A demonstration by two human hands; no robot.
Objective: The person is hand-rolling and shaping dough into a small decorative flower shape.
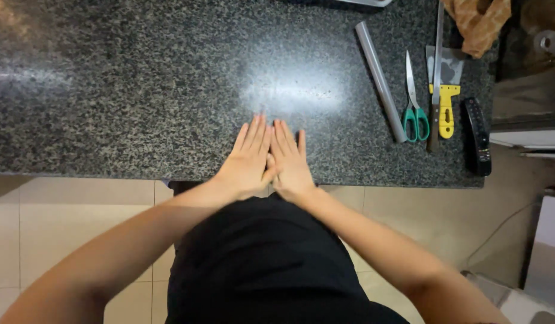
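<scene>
Speckled dark granite surface (139,90): both hands flat on it at near edge, palms down, side by side, thumbs touching.

Left hand (248,161): grip fully open, fingers straight, holds nothing.

Right hand (291,163): same, open, empty.

Nearest tools lie right of right hand, well apart: long grey tube (380,80), then green-handled scissors (414,102), yellow-handled scraper (445,96), black remote (477,135). Long axes run away from person, roughly parallel. Right hand nearer. Crumpled brown paper (478,21) at far right corner.

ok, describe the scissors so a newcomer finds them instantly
Look at the right end of the dark speckled granite counter, where tools lie in a row. The scissors sit between a grey tube and a yellow-handled scraper; only they have green loop handles.
</scene>
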